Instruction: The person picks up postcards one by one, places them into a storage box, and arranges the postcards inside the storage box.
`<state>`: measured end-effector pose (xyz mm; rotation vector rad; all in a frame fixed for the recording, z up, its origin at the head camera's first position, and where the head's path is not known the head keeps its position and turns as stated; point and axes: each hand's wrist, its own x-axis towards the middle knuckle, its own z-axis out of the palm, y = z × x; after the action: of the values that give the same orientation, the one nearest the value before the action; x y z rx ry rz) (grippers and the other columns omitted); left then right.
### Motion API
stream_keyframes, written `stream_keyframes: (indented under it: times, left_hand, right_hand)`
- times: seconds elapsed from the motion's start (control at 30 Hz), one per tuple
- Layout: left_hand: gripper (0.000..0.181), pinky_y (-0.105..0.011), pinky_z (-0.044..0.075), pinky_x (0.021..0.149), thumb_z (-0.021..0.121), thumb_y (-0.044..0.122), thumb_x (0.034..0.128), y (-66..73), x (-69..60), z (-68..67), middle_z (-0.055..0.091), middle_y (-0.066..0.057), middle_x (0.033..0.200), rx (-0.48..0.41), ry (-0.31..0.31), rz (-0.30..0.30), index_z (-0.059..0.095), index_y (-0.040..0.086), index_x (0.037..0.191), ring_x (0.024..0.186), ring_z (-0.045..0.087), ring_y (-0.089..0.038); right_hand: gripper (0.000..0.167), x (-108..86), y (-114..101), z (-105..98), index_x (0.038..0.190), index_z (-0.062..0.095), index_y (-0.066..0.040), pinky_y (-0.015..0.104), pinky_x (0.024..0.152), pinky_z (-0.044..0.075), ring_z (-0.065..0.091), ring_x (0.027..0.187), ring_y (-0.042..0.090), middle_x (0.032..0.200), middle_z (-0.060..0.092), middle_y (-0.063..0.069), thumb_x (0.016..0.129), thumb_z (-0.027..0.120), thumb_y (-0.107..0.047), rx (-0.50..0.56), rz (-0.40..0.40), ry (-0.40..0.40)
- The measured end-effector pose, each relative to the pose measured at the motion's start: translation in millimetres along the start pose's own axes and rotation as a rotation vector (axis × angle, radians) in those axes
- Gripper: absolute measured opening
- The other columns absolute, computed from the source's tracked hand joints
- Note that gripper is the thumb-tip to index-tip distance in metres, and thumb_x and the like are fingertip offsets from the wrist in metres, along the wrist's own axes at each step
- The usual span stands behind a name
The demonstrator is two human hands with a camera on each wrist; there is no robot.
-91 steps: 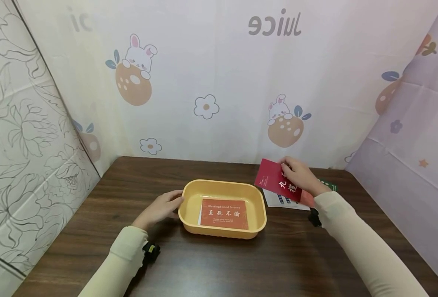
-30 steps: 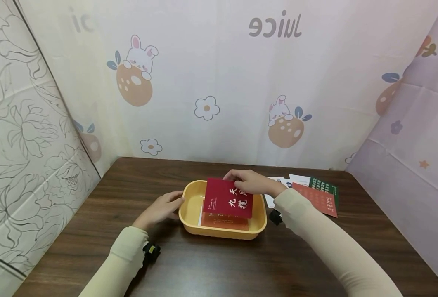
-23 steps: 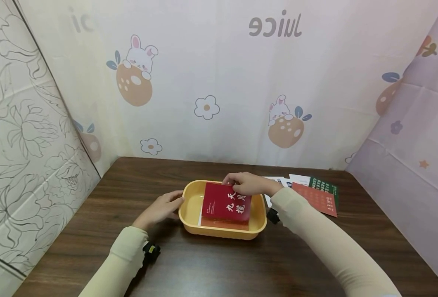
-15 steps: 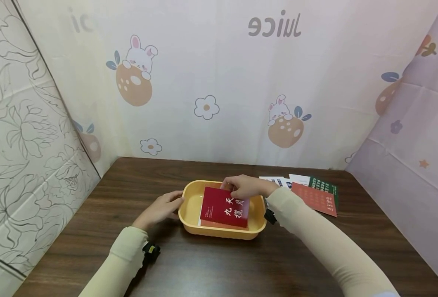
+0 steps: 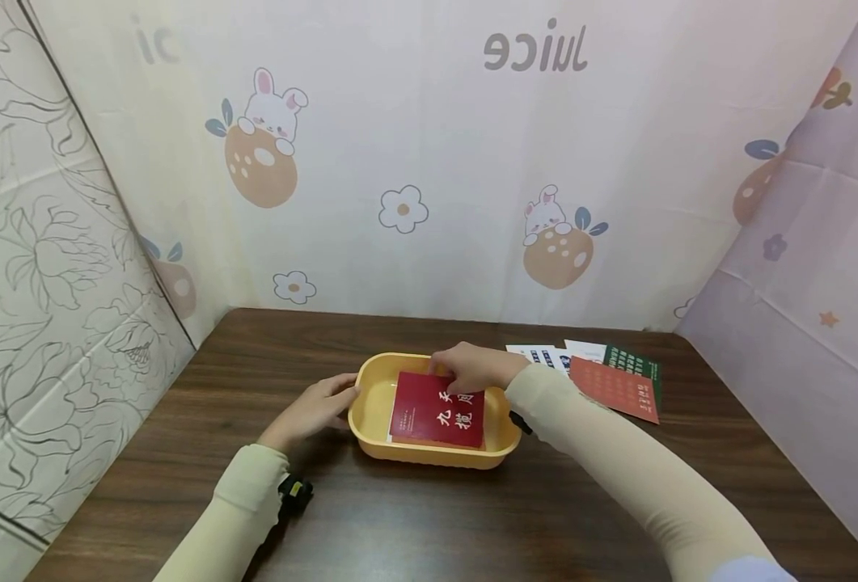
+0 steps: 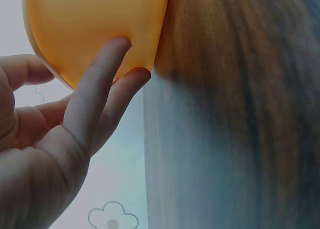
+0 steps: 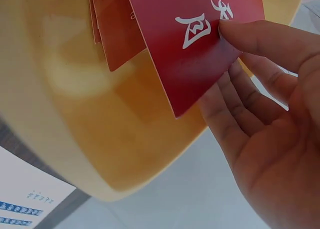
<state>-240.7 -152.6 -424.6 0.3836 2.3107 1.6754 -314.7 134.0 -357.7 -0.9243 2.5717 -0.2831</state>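
A dark red card [image 5: 436, 408] with white characters lies low in the yellow plastic basin [image 5: 439, 459], over an orange card [image 7: 117, 26]. My right hand [image 5: 475, 368] pinches the red card by its far right edge, thumb on the printed face and fingers underneath; in the right wrist view that edge still stands off the basin floor. At the basin's left end, my left hand [image 5: 315, 411] touches the outer wall and rim with fairly straight fingers. The left wrist view shows those fingers [image 6: 95, 89] spread against the wall.
Right of the basin lie an orange-red card [image 5: 614, 386], a green card [image 5: 640, 370] and white cards with blue print [image 5: 538, 353], partly overlapping on the dark wooden table [image 5: 283, 339]. A printed curtain [image 5: 414, 121] hangs behind the table.
My right hand has carried the red card from the right-hand pile leftward into the basin, then lowered it over the orange card. My left hand has stayed at the basin's left end.
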Motion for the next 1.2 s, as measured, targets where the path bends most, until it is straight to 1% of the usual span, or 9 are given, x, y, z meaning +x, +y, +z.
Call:
stream_keyframes:
  times: [0.1,0.2,0.33,0.43,0.63,0.87,1.03,1.2]
  left_hand:
    - [0.049,-0.043,0.061,0.078,0.046,0.022,0.108,-0.4,-0.2,-0.5,0.055,-0.029,0.134,0.005,-0.003,0.007,0.04,-0.006,0.148,0.109,0.064,-0.034]
    - [0.049,-0.043,0.061,0.079,0.046,0.022,0.1081,-0.5,-0.4,-1.0,0.054,-0.029,0.136,0.013,-0.004,0.01,0.04,-0.006,0.148,0.11,0.063,-0.034]
    - [0.048,-0.042,0.061,0.078,0.045,0.02,0.1082,-0.9,0.2,-2.1,0.052,-0.03,0.138,0.022,-0.005,0.014,0.04,-0.006,0.148,0.111,0.063,-0.036]
    - [0.048,-0.043,0.061,0.078,0.045,0.019,0.1081,-1.1,1.0,-2.8,0.052,-0.03,0.137,0.022,-0.01,0.015,0.04,-0.006,0.148,0.111,0.063,-0.036]
    - [0.047,-0.043,0.061,0.078,0.045,0.019,0.1081,-1.2,1.9,-3.6,0.052,-0.03,0.137,0.02,-0.012,0.016,0.041,-0.006,0.148,0.111,0.063,-0.036]
    - [0.047,-0.043,0.061,0.077,0.045,0.019,0.1083,-1.4,1.8,-3.4,0.052,-0.03,0.138,0.014,-0.017,0.019,0.041,-0.006,0.148,0.111,0.063,-0.036]
    - [0.047,-0.042,0.061,0.077,0.044,0.02,0.1084,-2.1,2.2,-3.8,0.052,-0.03,0.137,0.022,-0.019,0.016,0.041,-0.006,0.148,0.109,0.063,-0.036]
    - [0.047,-0.042,0.061,0.077,0.045,0.02,0.1084,-2.0,2.8,-4.1,0.052,-0.03,0.137,0.023,-0.01,0.011,0.041,-0.005,0.148,0.109,0.064,-0.035]
  right_hand:
    - [0.035,3.0,-2,-1,0.118,0.068,-0.018,0.03,0.082,0.058,0.06,0.09,0.015,0.099,0.067,-0.004,0.085,0.081,-0.01,-0.049,-0.014,-0.011]
    - [0.032,5.7,-4,-1,0.117,0.07,-0.018,0.03,0.083,0.057,0.059,0.088,0.015,0.098,0.067,-0.003,0.086,0.08,-0.012,-0.096,-0.012,-0.02]
    - [0.031,9.3,-6,1,0.116,0.072,-0.019,0.032,0.086,0.058,0.06,0.086,0.014,0.1,0.069,-0.003,0.087,0.08,-0.015,-0.15,0.001,-0.031]
    - [0.031,10.1,-7,1,0.116,0.072,-0.019,0.033,0.086,0.058,0.061,0.085,0.013,0.1,0.07,-0.002,0.086,0.081,-0.015,-0.175,0.009,-0.038]
    - [0.029,9.7,-10,2,0.114,0.073,-0.018,0.033,0.083,0.059,0.062,0.084,0.015,0.097,0.069,0.0,0.086,0.08,-0.013,-0.168,0.032,-0.043]
    - [0.032,9.0,-9,0,0.121,0.071,-0.013,0.032,0.084,0.056,0.06,0.089,0.016,0.1,0.069,0.002,0.09,0.077,-0.013,-0.163,0.022,-0.025]
    - [0.032,3.4,-5,-9,0.123,0.07,-0.012,0.031,0.086,0.055,0.061,0.095,0.015,0.106,0.069,0.002,0.092,0.074,-0.014,-0.119,0.019,-0.016]
    - [0.029,-6.6,3,-21,0.122,0.07,-0.009,0.031,0.085,0.056,0.062,0.096,0.017,0.108,0.069,0.004,0.093,0.073,-0.012,-0.1,-0.024,0.018]
